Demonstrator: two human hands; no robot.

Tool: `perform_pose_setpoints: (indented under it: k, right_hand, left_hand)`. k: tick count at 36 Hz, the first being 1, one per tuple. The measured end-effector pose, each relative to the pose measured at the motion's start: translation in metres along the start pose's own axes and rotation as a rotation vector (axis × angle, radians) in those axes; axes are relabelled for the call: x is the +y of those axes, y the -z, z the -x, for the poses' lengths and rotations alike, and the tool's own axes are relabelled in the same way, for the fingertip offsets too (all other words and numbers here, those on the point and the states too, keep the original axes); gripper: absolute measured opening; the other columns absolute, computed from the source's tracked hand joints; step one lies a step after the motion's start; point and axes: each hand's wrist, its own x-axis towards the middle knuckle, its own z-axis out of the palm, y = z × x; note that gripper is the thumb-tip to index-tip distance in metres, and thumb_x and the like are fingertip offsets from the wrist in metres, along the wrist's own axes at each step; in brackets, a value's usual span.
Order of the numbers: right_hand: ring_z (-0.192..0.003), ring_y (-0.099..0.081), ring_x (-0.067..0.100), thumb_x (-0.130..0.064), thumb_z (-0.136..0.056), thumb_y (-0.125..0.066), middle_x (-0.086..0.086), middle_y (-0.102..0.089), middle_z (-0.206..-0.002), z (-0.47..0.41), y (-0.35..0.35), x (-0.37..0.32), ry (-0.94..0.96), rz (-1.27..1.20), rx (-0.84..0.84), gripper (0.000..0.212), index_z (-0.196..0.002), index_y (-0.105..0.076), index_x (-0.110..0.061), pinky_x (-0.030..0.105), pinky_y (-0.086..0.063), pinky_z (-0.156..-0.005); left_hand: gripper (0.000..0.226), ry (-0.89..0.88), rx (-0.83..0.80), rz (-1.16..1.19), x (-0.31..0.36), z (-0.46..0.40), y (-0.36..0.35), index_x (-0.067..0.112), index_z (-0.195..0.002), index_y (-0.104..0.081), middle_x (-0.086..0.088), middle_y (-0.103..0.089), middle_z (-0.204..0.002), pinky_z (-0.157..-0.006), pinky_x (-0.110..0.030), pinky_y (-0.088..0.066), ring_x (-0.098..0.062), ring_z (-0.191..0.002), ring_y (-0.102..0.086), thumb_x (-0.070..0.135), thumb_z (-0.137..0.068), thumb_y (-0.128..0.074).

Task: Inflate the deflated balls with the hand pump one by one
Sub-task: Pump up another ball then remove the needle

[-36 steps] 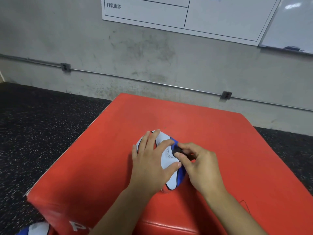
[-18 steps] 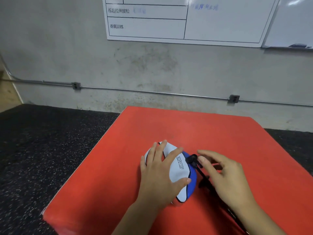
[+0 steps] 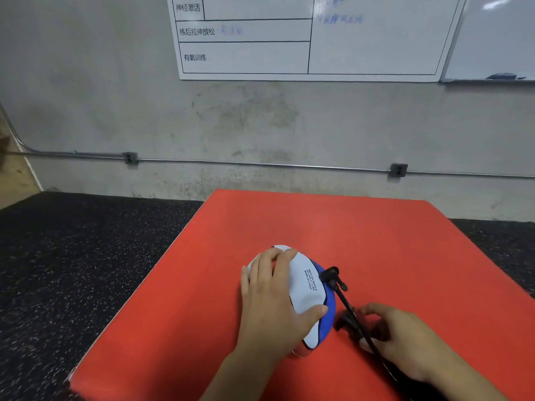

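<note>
Ball: the flat white-and-blue ball (image 3: 308,293) lay near the middle of the red mat (image 3: 405,256), tipped up on its edge, not yet round.
Left hand: my left hand (image 3: 278,302) lay spread over the ball's top, fingers open, pressing it down rather than gripping it.
Right hand: my right hand (image 3: 405,340) sat on the mat just beside the ball, fingers curled loosely around the black hose (image 3: 351,314); I could not tell whether it truly pinched the hose or only touched it.
Hose end: the black fitting (image 3: 330,274) rested against the blue side of the ball, seemingly at the valve; how deep it sat was hidden.
Pump: its body was out of view, off the lower right edge.
Risk, needle: I judged that a tug on the hose could pull the fitting out or bend it sideways.
Risk, ball: a limp ball under a flat palm could slide or fold once pumping began.
Risk, air: a loose seat would likely leak.
</note>
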Motion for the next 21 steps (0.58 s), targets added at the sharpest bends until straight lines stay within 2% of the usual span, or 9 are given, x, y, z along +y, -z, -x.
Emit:
perform_pose_setpoints:
  k: [3,7,10,11,13,16,21]
  right_hand:
    - [-0.095,-0.071,0.011,-0.05,-0.086,-0.074,-0.015,-0.074,-0.094,0.002,0.005,0.004,-0.013,-0.025,0.106,0.048,-0.131,-0.057,-0.044,0.027,-0.053,-0.083]
    - [-0.104,-0.07,0.02,-0.037,-0.09,-0.079,-0.012,-0.072,-0.108,0.01,0.02,0.005,-0.013,-0.151,0.304,0.057,-0.14,-0.053,-0.041,0.034,-0.049,-0.085]
    - [-0.094,-0.07,0.02,-0.028,-0.091,-0.079,-0.013,-0.07,-0.106,0.017,0.03,0.008,0.015,-0.291,0.491,0.057,-0.142,-0.055,-0.035,0.038,-0.048,-0.079]
    - [-0.087,-0.069,0.016,-0.026,-0.091,-0.079,-0.015,-0.069,-0.103,0.018,0.032,0.01,0.023,-0.354,0.547,0.055,-0.14,-0.056,-0.034,0.038,-0.047,-0.076]
    - [-0.078,-0.067,0.012,-0.02,-0.092,-0.078,-0.014,-0.07,-0.103,0.02,0.036,0.015,0.041,-0.497,0.63,0.05,-0.137,-0.058,-0.033,0.035,-0.048,-0.072]
    - [-0.088,-0.067,0.019,-0.02,-0.094,-0.074,-0.006,-0.071,-0.113,0.022,0.038,0.024,0.054,-0.639,0.681,0.038,-0.13,-0.062,-0.027,0.037,-0.049,-0.077]
    - [-0.088,-0.067,0.018,-0.028,-0.092,-0.076,-0.007,-0.071,-0.114,0.027,0.032,0.037,0.073,-0.65,0.629,0.035,-0.126,-0.065,-0.028,0.036,-0.052,-0.08]
  left_hand:
    - [0.087,0.005,0.036,0.016,0.001,-0.004,-0.004,0.035,-0.143,-0.046,0.014,-0.044,-0.142,-0.118,-0.055,-0.032,-0.014,-0.136,-0.041,0.068,-0.065,-0.067]
    - [0.085,0.026,0.051,0.031,0.003,-0.008,-0.006,0.035,-0.145,-0.047,0.018,-0.047,-0.143,-0.126,-0.053,-0.02,-0.008,-0.141,-0.039,0.071,-0.069,-0.06]
    - [0.092,0.03,0.035,-0.05,0.004,-0.012,-0.006,0.036,-0.15,-0.043,0.022,-0.043,-0.15,-0.128,-0.049,-0.011,-0.008,-0.147,-0.032,0.077,-0.068,-0.05]
    - [0.095,0.032,0.035,-0.078,0.003,-0.013,-0.006,0.035,-0.152,-0.043,0.022,-0.042,-0.153,-0.128,-0.049,-0.011,-0.01,-0.148,-0.031,0.078,-0.067,-0.049]
    - [0.095,0.046,0.061,-0.084,0.002,-0.018,-0.005,0.035,-0.151,-0.045,0.018,-0.044,-0.154,-0.126,-0.053,-0.022,-0.013,-0.148,-0.033,0.079,-0.068,-0.05]
    - [0.087,0.074,0.108,-0.073,0.002,-0.024,-0.004,0.036,-0.147,-0.049,0.011,-0.048,-0.15,-0.118,-0.053,-0.034,-0.017,-0.143,-0.04,0.078,-0.071,-0.053]
    - [0.078,0.053,0.153,-0.104,0.009,-0.023,-0.01,0.033,-0.143,-0.053,0.005,-0.051,-0.145,-0.116,-0.054,-0.037,-0.021,-0.137,-0.045,0.074,-0.076,-0.056]
